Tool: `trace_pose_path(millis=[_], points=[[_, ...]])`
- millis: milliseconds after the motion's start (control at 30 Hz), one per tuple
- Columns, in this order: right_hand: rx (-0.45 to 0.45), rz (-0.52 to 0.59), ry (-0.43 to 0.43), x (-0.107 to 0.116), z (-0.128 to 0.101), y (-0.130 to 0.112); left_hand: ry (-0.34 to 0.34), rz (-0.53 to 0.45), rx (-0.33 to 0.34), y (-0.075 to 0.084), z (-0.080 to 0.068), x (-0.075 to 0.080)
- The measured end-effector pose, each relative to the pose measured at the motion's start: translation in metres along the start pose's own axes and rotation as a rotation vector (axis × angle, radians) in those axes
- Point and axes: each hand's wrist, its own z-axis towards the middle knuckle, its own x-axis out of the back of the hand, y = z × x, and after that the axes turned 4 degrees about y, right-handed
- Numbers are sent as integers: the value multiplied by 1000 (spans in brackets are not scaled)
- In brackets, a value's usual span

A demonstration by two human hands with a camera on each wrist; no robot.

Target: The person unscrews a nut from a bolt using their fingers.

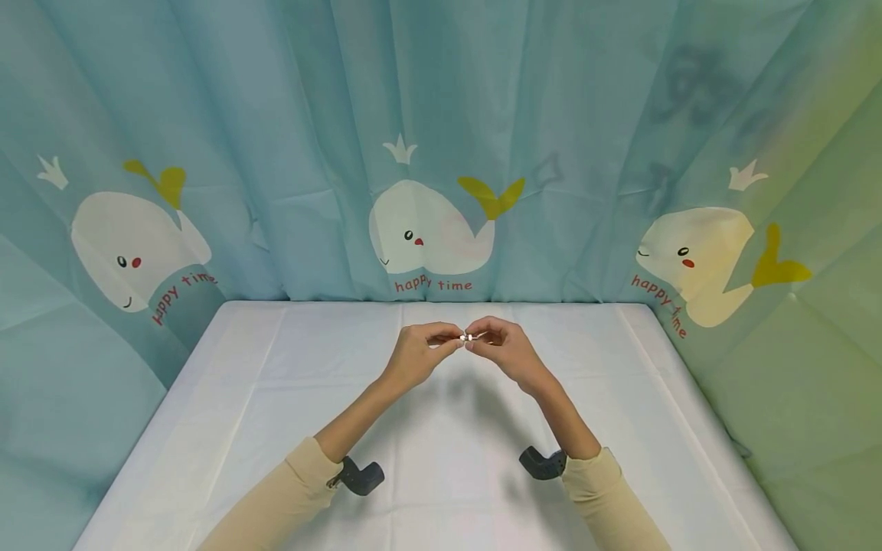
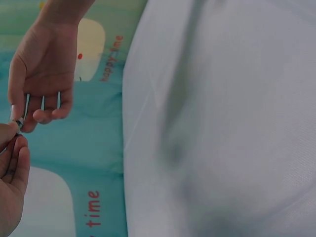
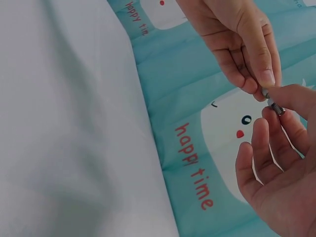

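Both hands meet in the air over the far part of the table, fingertip to fingertip around a small silvery bolt (image 1: 469, 337). My left hand (image 1: 413, 353) pinches its left end between thumb and forefinger. Thumb and fingertip of my right hand (image 1: 508, 350) pinch the other end. In the right wrist view, a threaded metal end (image 3: 280, 110) sticks out beside the right fingertips, and a paler part runs into the left hand's pinch. The right hand's other fingers are spread and loosely bent. Fingertips cover much of the bolt.
A white cloth covers the table (image 1: 441, 428) below the hands. Behind and at both sides hangs a blue-green curtain (image 1: 317, 153) printed with whales and lettering. Dark curved mounts (image 1: 363, 477) sit at the sleeve cuffs.
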Motion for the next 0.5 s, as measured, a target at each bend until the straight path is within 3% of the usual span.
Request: trace_pose_path(millis=[500], points=[[-36, 34, 2, 0, 0, 4, 1, -3, 13, 1, 0, 1]])
